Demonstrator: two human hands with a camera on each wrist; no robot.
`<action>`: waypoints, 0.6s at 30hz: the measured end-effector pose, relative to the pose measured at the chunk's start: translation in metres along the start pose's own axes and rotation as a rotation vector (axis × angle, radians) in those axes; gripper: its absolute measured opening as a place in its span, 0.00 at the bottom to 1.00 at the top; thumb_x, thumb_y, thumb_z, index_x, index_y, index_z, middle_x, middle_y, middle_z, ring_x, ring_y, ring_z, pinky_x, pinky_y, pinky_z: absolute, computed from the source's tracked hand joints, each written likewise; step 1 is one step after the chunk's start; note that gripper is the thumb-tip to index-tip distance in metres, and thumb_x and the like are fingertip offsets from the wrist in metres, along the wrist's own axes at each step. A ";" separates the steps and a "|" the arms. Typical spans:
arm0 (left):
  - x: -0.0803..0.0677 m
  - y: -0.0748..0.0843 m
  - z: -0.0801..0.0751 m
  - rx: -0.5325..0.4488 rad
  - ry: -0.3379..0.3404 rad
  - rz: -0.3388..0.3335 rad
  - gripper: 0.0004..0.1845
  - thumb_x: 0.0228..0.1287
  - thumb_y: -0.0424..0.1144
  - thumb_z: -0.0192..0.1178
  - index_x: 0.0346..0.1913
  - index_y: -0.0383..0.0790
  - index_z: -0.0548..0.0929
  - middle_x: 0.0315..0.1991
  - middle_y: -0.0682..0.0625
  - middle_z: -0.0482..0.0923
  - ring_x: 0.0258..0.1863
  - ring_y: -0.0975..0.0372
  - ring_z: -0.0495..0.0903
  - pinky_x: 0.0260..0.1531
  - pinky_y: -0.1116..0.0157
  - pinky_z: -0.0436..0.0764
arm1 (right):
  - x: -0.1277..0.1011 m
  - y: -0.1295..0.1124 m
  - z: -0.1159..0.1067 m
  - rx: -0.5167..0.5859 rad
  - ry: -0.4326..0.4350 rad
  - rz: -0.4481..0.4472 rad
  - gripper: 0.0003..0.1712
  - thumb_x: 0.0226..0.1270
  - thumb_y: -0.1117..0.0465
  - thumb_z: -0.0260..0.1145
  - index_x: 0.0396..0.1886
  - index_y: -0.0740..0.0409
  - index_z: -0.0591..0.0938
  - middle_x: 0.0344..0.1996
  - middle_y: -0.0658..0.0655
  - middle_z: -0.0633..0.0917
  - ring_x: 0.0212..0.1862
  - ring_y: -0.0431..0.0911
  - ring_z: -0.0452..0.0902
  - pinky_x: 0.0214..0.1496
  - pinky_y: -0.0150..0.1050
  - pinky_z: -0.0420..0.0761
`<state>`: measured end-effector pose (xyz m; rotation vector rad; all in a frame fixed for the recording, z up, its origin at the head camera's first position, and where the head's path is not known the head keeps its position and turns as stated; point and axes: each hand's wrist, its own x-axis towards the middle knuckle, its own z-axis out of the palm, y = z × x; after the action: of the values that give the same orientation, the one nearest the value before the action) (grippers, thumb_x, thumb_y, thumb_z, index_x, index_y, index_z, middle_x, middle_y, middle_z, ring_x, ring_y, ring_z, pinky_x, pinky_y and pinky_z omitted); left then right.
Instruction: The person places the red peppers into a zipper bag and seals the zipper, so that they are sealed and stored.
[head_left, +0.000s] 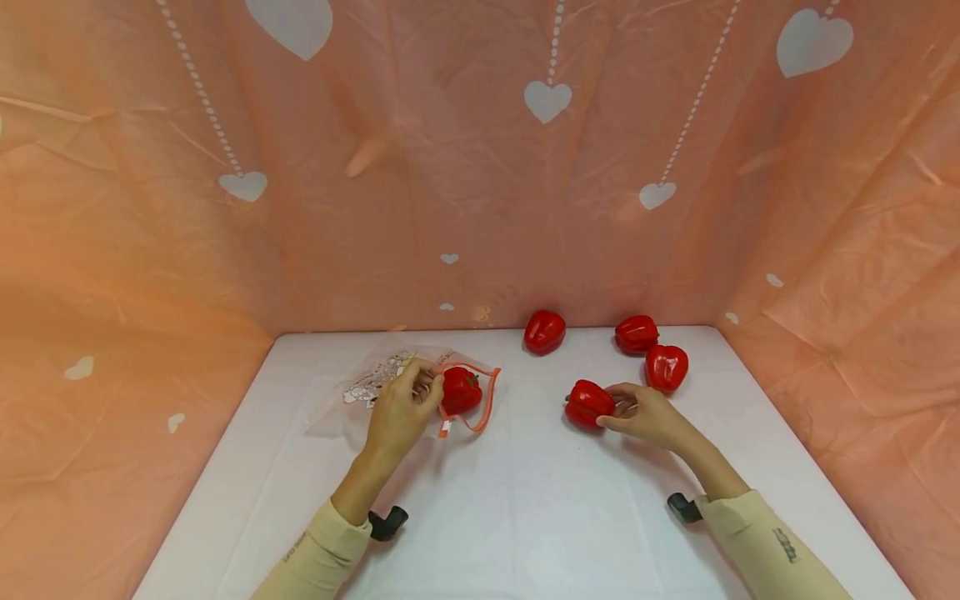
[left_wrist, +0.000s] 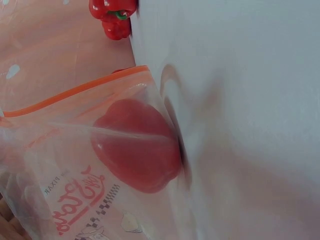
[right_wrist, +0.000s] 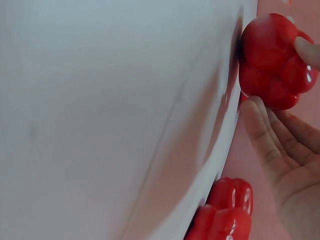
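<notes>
**Both hands on peppers, one bagged and one loose**

From my end, nearest the camera I see two cream sleeves coming in over the white desk (head_left: 525, 517). My left hand (head_left: 397, 412) sits left of centre, fingers curled and pinching the mouth of a clear zip bag (head_left: 375, 383) with an orange seal strip. One red bell pepper (head_left: 461, 390) already lies inside that opening, just right of the fingers; the left wrist view shows it pressed against the printed plastic, resting on the desk.

My right hand (head_left: 645, 414) lies right of centre, thumb and fingertips closing around a second loose bell pepper (head_left: 588, 403). That pepper sits directly left of the hand, toward the bag, lying on its side with the lobed bottom turned to the wrist camera. The right hand is plainly the nearer one to it; the bag's mouth opens rightward, facing it across a bare stretch of desk.

Farther back, a third pepper (head_left: 666, 367) rests just behind the right hand, a fourth (head_left: 636, 333) beyond it, and a fifth (head_left: 544, 331) at the desk's rear edge, against the pink heart-printed backdrop (head_left: 480, 167).
</notes>
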<state>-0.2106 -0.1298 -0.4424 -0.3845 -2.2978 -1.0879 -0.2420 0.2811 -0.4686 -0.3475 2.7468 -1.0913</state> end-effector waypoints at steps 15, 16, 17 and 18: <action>0.001 0.000 0.002 -0.011 -0.019 0.010 0.04 0.67 0.37 0.64 0.42 0.44 0.83 0.28 0.56 0.82 0.26 0.67 0.76 0.28 0.68 0.78 | 0.010 -0.021 0.030 0.099 -0.012 -0.106 0.32 0.57 0.49 0.77 0.59 0.56 0.80 0.41 0.51 0.85 0.43 0.46 0.81 0.42 0.36 0.84; 0.001 0.000 0.003 -0.010 -0.020 0.010 0.04 0.67 0.37 0.64 0.42 0.44 0.83 0.28 0.56 0.82 0.26 0.67 0.76 0.28 0.68 0.77 | 0.011 -0.023 0.032 0.104 -0.011 -0.114 0.32 0.57 0.49 0.77 0.58 0.56 0.80 0.41 0.51 0.85 0.42 0.46 0.82 0.43 0.36 0.84; 0.001 0.000 0.003 -0.009 -0.021 0.011 0.04 0.67 0.37 0.64 0.42 0.44 0.83 0.28 0.56 0.82 0.26 0.67 0.76 0.28 0.69 0.77 | 0.013 -0.025 0.034 0.112 -0.011 -0.121 0.31 0.58 0.50 0.77 0.58 0.57 0.80 0.40 0.51 0.85 0.42 0.46 0.82 0.43 0.36 0.84; 0.001 0.000 0.003 -0.010 -0.021 0.011 0.04 0.67 0.37 0.64 0.42 0.44 0.83 0.28 0.56 0.82 0.26 0.67 0.76 0.28 0.68 0.77 | 0.014 -0.027 0.035 0.118 -0.009 -0.123 0.31 0.57 0.50 0.77 0.58 0.57 0.80 0.40 0.51 0.85 0.42 0.46 0.82 0.43 0.36 0.84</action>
<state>-0.2123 -0.1272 -0.4434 -0.4139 -2.3068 -1.0959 -0.2428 0.2352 -0.4761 -0.5093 2.6682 -1.2717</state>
